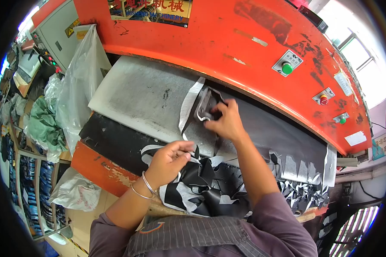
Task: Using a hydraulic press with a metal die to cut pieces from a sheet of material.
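My right hand [228,123] reaches onto the work surface, its thumb and fingers curled on the near right side of a dark metal cutting die [207,102]. Beneath the die lies a black sheet with a pale backing [266,126], spread over a worn white cutting board [133,88]. A narrow white strip of the sheet's edge [190,103] curves beside the die. Lower left, my left hand [169,162] has its fingers drawn together beside a heap of black-and-white scraps [210,186]. Whatever sits between those fingertips, if anything, is too small to name.
An orange machine beam [227,47] spans the far side, carrying a green button [286,67] and a red knob [324,100]. Clear plastic sheeting [83,81] hangs at left, near a grey cabinet [58,36]. Jagged offcuts [304,195] line the near right edge.
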A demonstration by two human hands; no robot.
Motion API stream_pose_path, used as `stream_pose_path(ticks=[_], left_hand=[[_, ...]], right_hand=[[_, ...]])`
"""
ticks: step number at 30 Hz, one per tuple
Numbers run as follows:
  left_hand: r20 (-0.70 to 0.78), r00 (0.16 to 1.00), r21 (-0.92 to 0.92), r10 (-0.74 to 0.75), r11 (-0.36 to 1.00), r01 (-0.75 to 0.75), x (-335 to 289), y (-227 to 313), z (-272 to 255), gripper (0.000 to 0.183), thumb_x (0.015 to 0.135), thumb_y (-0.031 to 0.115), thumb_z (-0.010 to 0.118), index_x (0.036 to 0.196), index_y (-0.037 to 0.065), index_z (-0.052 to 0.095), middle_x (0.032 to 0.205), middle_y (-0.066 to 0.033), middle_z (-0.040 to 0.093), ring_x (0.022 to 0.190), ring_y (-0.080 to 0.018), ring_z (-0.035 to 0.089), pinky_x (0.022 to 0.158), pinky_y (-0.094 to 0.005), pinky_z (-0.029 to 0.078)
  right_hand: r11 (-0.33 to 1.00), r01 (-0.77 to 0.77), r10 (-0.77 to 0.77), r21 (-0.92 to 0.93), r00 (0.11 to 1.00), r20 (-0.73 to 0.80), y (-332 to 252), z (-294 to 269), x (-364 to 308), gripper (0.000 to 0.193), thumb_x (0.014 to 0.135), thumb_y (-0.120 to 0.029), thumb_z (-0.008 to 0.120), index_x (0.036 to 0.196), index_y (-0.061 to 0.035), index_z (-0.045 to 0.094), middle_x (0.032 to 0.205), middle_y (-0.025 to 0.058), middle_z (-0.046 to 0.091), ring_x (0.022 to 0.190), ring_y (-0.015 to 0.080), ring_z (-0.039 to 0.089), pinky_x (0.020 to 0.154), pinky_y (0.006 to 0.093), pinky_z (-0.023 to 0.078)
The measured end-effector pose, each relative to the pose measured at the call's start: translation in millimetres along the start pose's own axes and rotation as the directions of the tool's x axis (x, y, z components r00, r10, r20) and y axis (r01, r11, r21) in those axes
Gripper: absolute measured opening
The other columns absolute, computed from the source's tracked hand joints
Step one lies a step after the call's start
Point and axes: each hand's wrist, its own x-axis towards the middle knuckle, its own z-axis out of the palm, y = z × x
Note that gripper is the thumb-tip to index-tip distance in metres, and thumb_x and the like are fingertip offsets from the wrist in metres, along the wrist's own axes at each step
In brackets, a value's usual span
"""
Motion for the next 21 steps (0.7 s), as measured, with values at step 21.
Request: stream_pose_path(ticks=[21], left_hand=[[0.069,0.905,0.769,0.42,0.555,-0.317,-1.8,33.2,-15.5,0.053,0.08,0.019,0.071,0.126,0.001,0.051,0.117,-0.0175,0.058,0.11,-0.0314,0.055,0.097,-0.0388,0.04]], right_hand=[[0.992,-0.092,0.096,-0.087,0.994,0.044,78.9,-46.6,-52.5,0.044,0.06,-0.026,0.077,0.099,-0.0066,0.068,0.135,0.0289,0.042,0.123,0.0436,0.041,0.102,0.0432,0.04]])
